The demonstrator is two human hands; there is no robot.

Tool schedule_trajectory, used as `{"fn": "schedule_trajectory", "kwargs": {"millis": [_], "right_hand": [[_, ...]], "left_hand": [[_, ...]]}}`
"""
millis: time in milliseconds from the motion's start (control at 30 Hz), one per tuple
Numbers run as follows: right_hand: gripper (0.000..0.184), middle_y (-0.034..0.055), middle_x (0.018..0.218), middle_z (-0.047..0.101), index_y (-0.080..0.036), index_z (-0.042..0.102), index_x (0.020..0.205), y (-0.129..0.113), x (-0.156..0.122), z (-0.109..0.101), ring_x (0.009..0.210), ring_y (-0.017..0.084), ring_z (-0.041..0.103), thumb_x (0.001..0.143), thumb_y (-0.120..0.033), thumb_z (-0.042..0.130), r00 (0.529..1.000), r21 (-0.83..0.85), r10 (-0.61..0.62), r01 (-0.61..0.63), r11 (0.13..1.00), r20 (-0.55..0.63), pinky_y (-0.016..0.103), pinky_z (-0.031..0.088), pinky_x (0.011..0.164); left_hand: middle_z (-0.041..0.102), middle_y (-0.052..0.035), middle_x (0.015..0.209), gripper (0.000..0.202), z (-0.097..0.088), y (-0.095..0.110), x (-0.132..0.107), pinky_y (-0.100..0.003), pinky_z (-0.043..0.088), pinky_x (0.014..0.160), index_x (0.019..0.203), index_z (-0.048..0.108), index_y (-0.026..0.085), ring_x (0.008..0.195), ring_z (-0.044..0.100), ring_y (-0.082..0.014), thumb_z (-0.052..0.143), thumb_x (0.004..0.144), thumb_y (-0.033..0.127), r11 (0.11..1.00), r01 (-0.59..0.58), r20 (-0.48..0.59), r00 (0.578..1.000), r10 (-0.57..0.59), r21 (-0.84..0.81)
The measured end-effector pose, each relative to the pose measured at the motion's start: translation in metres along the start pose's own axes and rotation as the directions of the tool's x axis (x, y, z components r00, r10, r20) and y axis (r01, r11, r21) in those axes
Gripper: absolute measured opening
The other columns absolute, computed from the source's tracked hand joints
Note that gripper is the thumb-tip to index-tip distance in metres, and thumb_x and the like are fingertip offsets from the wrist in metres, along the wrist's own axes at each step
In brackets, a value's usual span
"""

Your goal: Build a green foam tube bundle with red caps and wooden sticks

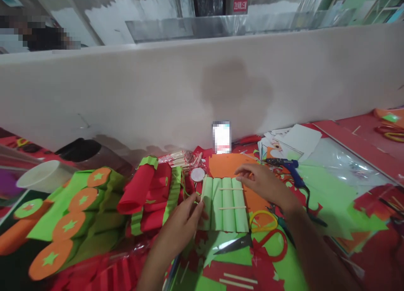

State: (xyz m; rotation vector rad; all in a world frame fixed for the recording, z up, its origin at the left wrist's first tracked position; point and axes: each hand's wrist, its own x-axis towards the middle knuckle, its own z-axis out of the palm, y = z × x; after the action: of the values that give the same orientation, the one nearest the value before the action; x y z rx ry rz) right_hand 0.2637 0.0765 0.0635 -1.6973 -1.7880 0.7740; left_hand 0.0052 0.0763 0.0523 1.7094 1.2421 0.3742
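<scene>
Side by side in front of me lie several light green paper rolls (225, 215), forming a flat panel. Two thin wooden sticks (233, 207) rest across the panel's right part. My left hand (186, 217) grips the panel's left edge between thumb and fingers. Over the upper right corner, my right hand (257, 180) is held with its fingers apart and nothing visible in them. Just below the panel are scissors with dark blades (235, 244) and red handles (277, 245), and a yellow-handled pair (263, 220).
Red paper rolls (135, 190) and green rolls with orange star ends (85, 198) stand left. A blue glue gun (293, 169) lies right, near green sheets (331, 190). A lit phone (221, 137) leans against the white partition (158, 93). More sticks (240, 278) lie in front.
</scene>
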Motion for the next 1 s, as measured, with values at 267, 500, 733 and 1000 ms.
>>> {"fn": "schedule_trajectory", "kwargs": {"millis": [267,500,733,1000], "right_hand": [[0.016,0.0036,0.092,0.068,-0.022,0.067,0.094,0.003,0.000,0.001,0.081,0.017,0.062,0.084,-0.028,0.056,1.000,0.010,-0.013,0.013,1.000,0.015,0.027,0.046,0.072],[0.016,0.0038,0.090,0.069,-0.022,0.067,0.093,0.003,0.000,0.005,0.080,0.017,0.061,0.083,-0.027,0.056,0.998,-0.035,-0.022,0.024,0.999,0.065,0.028,0.044,0.071],[0.019,0.0047,0.091,0.069,-0.021,0.067,0.095,0.004,-0.001,0.004,0.081,0.018,0.061,0.084,-0.030,0.054,0.997,-0.023,-0.018,0.019,1.000,0.076,0.028,0.044,0.071],[0.017,0.0029,0.090,0.068,-0.023,0.066,0.094,0.005,-0.002,0.005,0.080,0.017,0.061,0.084,-0.031,0.055,0.997,-0.048,-0.017,0.021,0.999,0.080,0.028,0.044,0.071]], "left_hand": [[0.062,-0.0023,0.076,0.031,0.003,-0.008,0.002,-0.024,0.045,0.063,0.106,0.055,0.016,0.071,0.059,-0.0167,0.050,0.083,0.036,0.998,0.038,0.076,0.996,-0.035,-0.041],[0.059,-0.0010,0.088,0.052,0.008,-0.004,-0.002,-0.023,0.046,0.058,0.128,0.039,0.023,0.066,0.058,-0.0129,0.056,0.080,0.032,0.977,0.157,0.213,0.969,-0.124,-0.146],[0.058,0.0011,0.083,0.065,0.016,-0.004,0.000,-0.022,0.043,0.055,0.137,0.030,0.028,0.063,0.057,-0.0113,0.059,0.078,0.025,0.945,0.193,0.284,0.952,-0.115,-0.264],[0.057,0.0015,0.083,0.066,0.020,-0.009,0.001,-0.025,0.045,0.058,0.138,0.030,0.030,0.066,0.059,-0.0128,0.059,0.079,0.026,0.927,0.177,0.275,0.958,-0.085,-0.330]]}}
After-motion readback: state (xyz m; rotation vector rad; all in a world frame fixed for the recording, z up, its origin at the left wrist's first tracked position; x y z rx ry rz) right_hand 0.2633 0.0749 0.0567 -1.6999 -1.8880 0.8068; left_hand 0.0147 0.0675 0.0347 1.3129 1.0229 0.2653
